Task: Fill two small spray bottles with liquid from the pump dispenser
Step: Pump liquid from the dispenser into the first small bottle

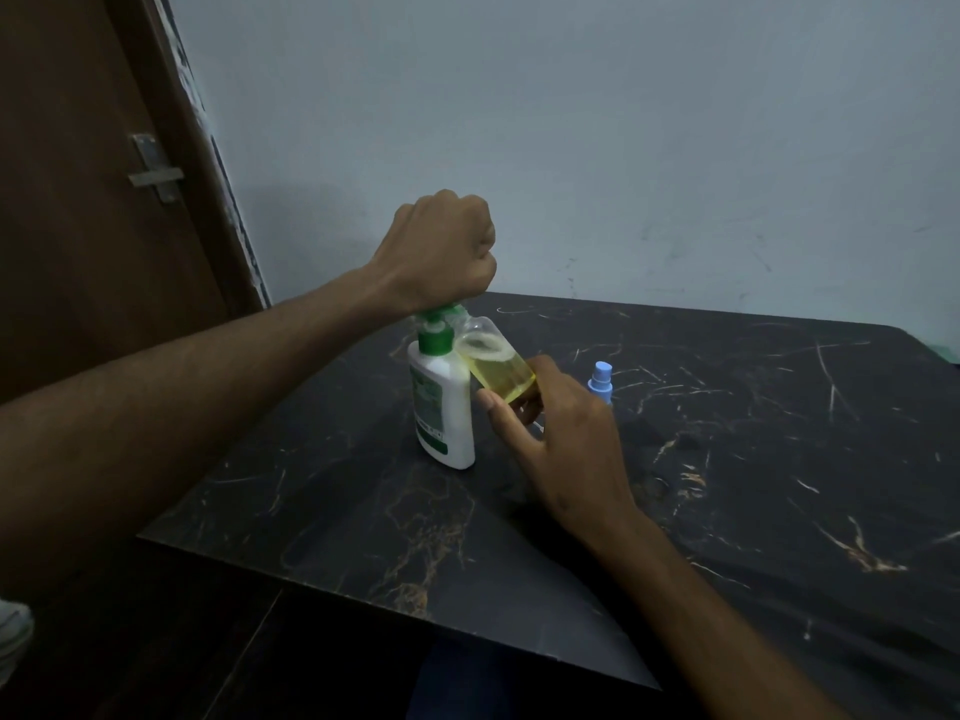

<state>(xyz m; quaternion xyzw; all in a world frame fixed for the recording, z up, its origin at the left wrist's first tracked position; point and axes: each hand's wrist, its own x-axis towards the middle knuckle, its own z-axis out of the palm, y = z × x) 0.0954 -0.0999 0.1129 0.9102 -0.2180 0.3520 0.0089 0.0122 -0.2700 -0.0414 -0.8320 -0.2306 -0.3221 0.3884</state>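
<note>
Right hand [558, 433] holds a clear bottle [498, 368] tilted under the dispenser [441, 402] spout; left hand [444, 252], fisted, presses the pump. Next probably: keep pumping, steadily.

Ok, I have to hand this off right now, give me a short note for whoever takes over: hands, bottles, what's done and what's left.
Left hand: fisted on top of the green pump head of the white pump dispenser, pressing down on it.
Right hand: holds the clear small bottle, tilted, its open mouth up at the pump spout.
That bottle holds yellow liquid, partly full, with no cap on it.
The second spray bottle, blue sprayer on, stands on the dark table behind the right hand; its fill level is hidden.
Left: finish filling this bottle, cap it, then check the blue-topped one.
</note>
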